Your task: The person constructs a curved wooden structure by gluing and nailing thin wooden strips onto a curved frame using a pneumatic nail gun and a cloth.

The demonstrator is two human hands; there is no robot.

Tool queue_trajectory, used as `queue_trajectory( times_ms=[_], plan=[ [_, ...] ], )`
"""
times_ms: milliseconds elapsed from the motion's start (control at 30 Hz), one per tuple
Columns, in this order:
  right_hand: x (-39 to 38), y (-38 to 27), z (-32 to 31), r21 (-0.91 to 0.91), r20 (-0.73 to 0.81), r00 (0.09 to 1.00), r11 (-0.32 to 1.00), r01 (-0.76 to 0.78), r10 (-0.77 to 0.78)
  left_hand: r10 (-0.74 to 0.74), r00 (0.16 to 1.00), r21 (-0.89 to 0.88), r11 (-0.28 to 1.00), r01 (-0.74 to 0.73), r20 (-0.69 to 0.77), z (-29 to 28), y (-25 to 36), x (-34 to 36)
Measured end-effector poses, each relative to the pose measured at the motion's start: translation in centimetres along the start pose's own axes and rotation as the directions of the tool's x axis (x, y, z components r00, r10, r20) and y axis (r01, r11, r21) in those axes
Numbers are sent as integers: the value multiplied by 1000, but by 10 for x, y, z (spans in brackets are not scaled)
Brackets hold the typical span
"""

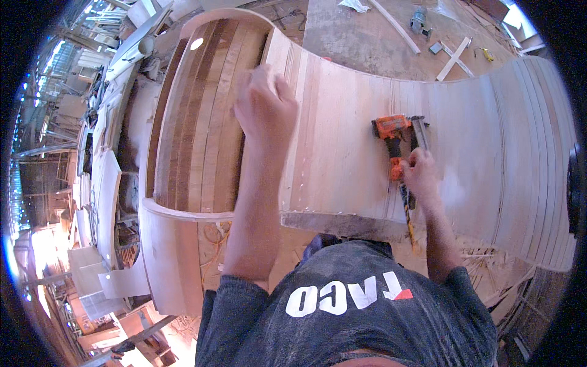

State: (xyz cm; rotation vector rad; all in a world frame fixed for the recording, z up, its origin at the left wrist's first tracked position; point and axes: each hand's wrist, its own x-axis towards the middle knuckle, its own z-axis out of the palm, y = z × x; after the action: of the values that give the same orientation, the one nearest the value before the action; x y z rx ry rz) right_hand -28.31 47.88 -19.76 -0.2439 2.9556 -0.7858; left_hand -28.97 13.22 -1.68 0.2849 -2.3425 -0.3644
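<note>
An orange and black nail gun (391, 127) lies on the pale curved panel of narrow wooden strips (348, 140). Its hose (408, 220) runs down over the panel's near edge. My right hand (420, 176) is closed at the gun's lower end, its fingers around the end of the grey magazine (420, 131). Raised over the left part of the curved work is my left hand (267, 101), closed like a fist and slightly blurred. Whether anything small is inside its fingers is hidden. Beneath it the panel bends into a hollow lined with brown strips (211, 116).
Beyond the panel, the floor (342, 30) bears a sander-like power tool (419, 22), crossed wooden strips (454, 59) and a yellow tape measure (487, 55). Boards and offcuts (107, 196) crowd the left side. An orange cord (215, 244) lies below the near edge.
</note>
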Motion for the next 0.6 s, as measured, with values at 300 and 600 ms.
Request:
queue_trajectory(
  times_ms=[300,600],
  plan=[
    [7,-23,20,-217,103,992,972,95,-74,-145,966,492,870,23,212,92,-58,62],
    [20,-5,42,-57,174,984,997,50,-39,-213,933,588,809,2,290,123,-58,82]
  ],
)
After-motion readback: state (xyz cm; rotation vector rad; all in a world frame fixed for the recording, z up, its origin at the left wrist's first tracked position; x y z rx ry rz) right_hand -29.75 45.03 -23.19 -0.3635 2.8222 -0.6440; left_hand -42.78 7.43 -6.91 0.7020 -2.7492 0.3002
